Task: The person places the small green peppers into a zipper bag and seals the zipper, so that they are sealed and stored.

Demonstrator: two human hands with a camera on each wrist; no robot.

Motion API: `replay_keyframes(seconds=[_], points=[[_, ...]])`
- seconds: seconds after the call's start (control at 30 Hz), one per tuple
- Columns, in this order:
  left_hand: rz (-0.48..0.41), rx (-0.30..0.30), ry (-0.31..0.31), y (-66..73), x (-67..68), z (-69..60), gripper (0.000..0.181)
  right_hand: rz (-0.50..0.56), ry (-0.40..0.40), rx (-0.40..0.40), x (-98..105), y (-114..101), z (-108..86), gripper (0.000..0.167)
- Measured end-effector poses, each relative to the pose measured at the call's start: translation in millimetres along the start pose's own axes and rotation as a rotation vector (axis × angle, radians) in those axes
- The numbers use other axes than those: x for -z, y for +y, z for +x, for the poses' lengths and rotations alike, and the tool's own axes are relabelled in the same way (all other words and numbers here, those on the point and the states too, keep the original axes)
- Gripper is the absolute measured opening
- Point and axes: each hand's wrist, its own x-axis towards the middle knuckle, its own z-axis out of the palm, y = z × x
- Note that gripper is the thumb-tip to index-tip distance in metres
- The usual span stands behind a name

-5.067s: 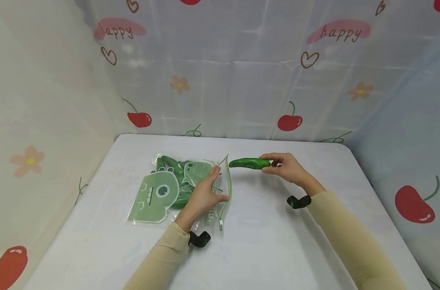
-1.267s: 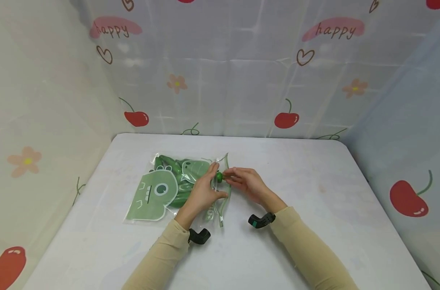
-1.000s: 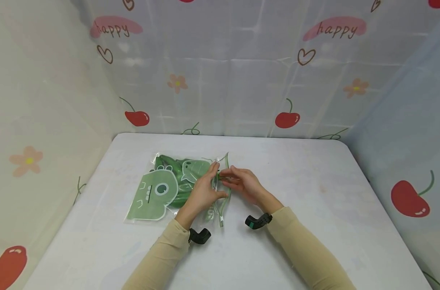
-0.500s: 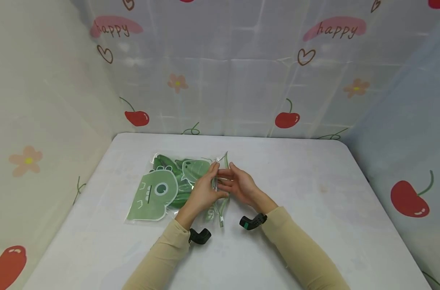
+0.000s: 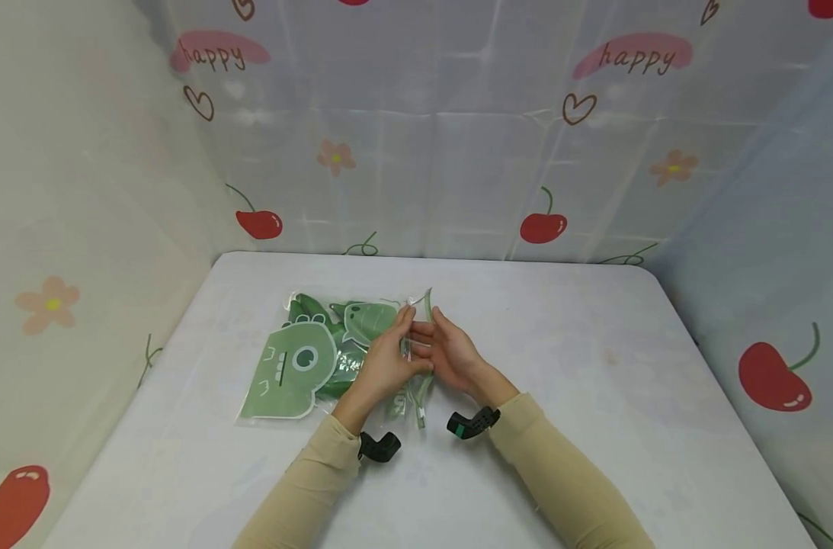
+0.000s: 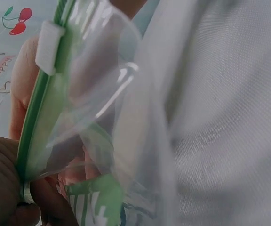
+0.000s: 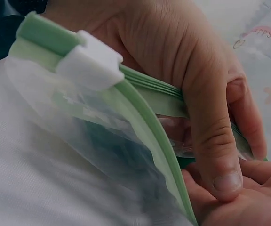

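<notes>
A clear zip bag [image 5: 289, 381] with a one-eyed green cartoon monster printed on it lies on the table, its mouth facing right. Several green peppers [image 5: 309, 307] show through the film. My left hand [image 5: 382, 374] lies across the mouth end, thumb and fingers holding a lip of the bag. My right hand [image 5: 455, 357] reaches to the mouth from the right, fingers fairly straight and their tips hidden behind the left hand and film. In the right wrist view the green zip strip [image 7: 159, 127], with its white slider [image 7: 91, 61], bows open beside the left thumb [image 7: 215, 146].
The white table [image 5: 560, 343] extends around the bag on all sides. A curtain [image 5: 485, 152] printed with cherries, hearts and flowers stands behind the table and along both sides. Black wrist cameras [image 5: 380, 447] sit on both wrists.
The right hand has brought a green pepper leftward into the bag's mouth and let go; it is no longer in those fingers. Peppers inside have shifted slightly. The left hand stays in place.
</notes>
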Motion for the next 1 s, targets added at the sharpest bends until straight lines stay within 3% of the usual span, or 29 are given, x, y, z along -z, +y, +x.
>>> replay_keyframes(seconds=[0.27, 0.5, 0.6, 0.77, 0.9, 1.0], points=[[-0.003, 0.007, 0.005, -0.1, -0.8, 0.3, 0.098, -0.038, -0.037, -0.024, 0, -2, -2.4, 0.082], [-0.015, -0.010, 0.015, -2.3, -0.8, -0.1, 0.091, -0.086, 0.007, 0.016, 4, -5, -8.1, 0.072], [-0.024, -0.017, 0.008, -2.0, -0.8, -0.8, 0.088, -0.176, 0.083, 0.080, 8, -6, -10.7, 0.061], [-0.015, -0.016, 0.006, -0.4, -1.3, -1.3, 0.086, -0.313, 0.305, 0.182, 14, -8, -11.5, 0.044], [-0.004, -0.005, 0.014, 0.7, -1.7, -1.3, 0.088, -0.311, 0.462, 0.178, 17, -8, -8.1, 0.037], [0.002, 0.010, 0.027, 1.3, -1.7, -1.1, 0.090, -0.293, 0.518, 0.139, 18, -10, -4.4, 0.038]])
